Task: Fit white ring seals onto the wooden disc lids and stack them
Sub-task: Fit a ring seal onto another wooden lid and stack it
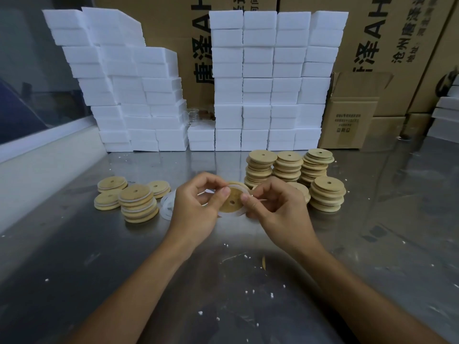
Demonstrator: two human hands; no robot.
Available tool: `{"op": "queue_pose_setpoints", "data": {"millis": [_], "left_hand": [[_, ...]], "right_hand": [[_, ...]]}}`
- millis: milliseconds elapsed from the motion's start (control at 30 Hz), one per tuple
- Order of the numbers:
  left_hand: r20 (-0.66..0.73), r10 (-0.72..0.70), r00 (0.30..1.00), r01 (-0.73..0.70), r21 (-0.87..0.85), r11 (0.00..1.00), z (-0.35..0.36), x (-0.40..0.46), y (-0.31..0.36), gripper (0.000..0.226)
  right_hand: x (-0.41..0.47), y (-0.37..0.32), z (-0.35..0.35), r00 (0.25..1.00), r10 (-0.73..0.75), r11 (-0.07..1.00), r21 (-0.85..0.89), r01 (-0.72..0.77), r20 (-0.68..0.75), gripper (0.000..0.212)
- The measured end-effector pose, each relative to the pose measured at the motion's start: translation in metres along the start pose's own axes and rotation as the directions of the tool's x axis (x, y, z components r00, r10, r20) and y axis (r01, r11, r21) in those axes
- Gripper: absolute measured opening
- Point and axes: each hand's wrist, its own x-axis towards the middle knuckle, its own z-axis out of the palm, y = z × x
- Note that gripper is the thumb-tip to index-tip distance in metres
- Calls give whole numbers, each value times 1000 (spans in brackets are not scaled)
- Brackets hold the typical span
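Above the middle of the steel table I hold one wooden disc lid (233,200) with a small centre hole, tilted toward me. A white ring seal (239,212) runs around its rim. My left hand (196,207) grips the lid's left edge, thumb on the face. My right hand (275,204) pinches the ring at the right edge. Loose white rings (166,204) lie on the table behind my left hand. Lids with white seals sit stacked at the left (138,202). Several stacks of bare lids (288,166) stand at the right.
A wall of white foam blocks (255,80) lines the back of the steel table (223,281), with cardboard boxes (347,120) behind and to the right. White crumbs litter the tabletop. A pale ledge (44,165) borders the left side.
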Motion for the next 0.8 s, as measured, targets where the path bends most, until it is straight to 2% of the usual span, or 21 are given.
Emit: {"op": "queue_pose_setpoints", "data": {"millis": [100,200,267,433,533,633,800], "left_hand": [[-52,-55,997,53,-29,998,-1,1,-2,19],[-65,-63,996,61,-34,998,-3,2,-1,17],[-66,-72,995,70,-38,997,-3,1,0,17],[-48,-104,993,102,-48,994,0,-2,4,16],[-45,-90,995,88,-36,995,0,-2,5,14],[-33,-84,996,83,-27,996,0,-3,6,12],[-21,-130,991,127,-91,988,-2,-1,6,18]], "right_hand": [[1,-1,-1,1000,3,999,52,-2,-31,21],[1,1,-2,1000,16,999,-31,-16,-4,10],[0,2,-2,999,41,996,-75,-40,11,13],[0,1,0,999,-32,998,-51,32,3,9],[-2,2,1,1000,-9,999,-41,10,16,16],[-1,3,1,998,-53,996,-79,51,-20,6],[2,-1,2,998,66,985,159,-65,-6,7]]}}
